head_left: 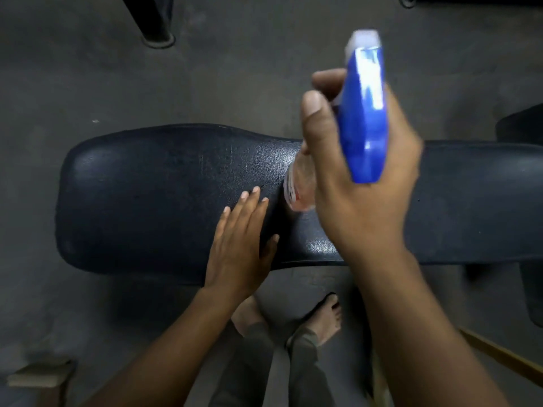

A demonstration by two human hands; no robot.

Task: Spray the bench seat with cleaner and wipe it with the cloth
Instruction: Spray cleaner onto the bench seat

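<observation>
Right hand (364, 183) nearest cam, fingers wrapped round blue-headed spray bottle (365, 118), held above black bench seat (152, 195); seat's long axis runs left-right; left hand (241, 239) flat, fingers spread, empty, on seat's near edge; no cloth visible; nozzle direction unclear

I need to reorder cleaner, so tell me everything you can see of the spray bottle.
The spray bottle with a blue plastic trigger head has a whitish nozzle tip and a clear body, seen below the fingers, bearing a label with red and blue print too blurred to read. The right hand grips its neck, holding it in the air above the black padded bench seat, nozzle pointing away from the person. Its fill level cannot be told.
</observation>
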